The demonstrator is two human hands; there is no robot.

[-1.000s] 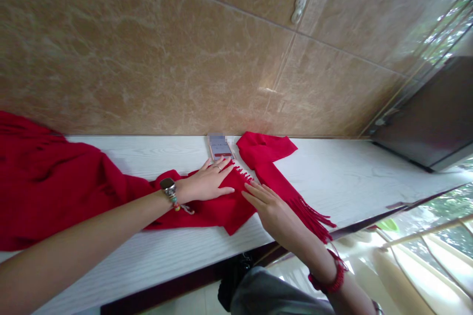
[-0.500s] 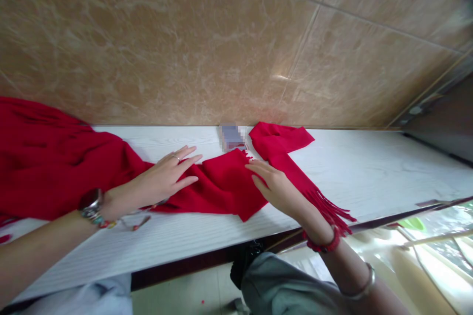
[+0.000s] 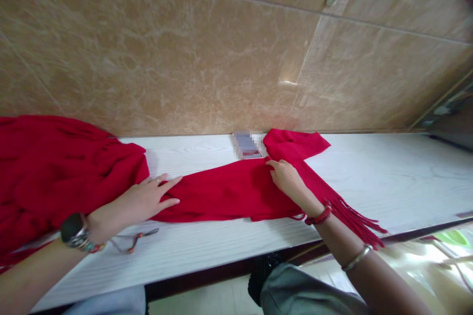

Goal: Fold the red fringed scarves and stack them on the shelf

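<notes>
Head view: resting left hand, fingers spread apart, on left end of red cloth strip. Curling right hand onto strip's right end; not being able to tell if pinching. Seeing strip lying on white table, inside front edge. Spotting phone just behind, fringed red piece at right with tassels reaching front edge, table extending rightward beyond, bunched red cloth crowding left.
</notes>
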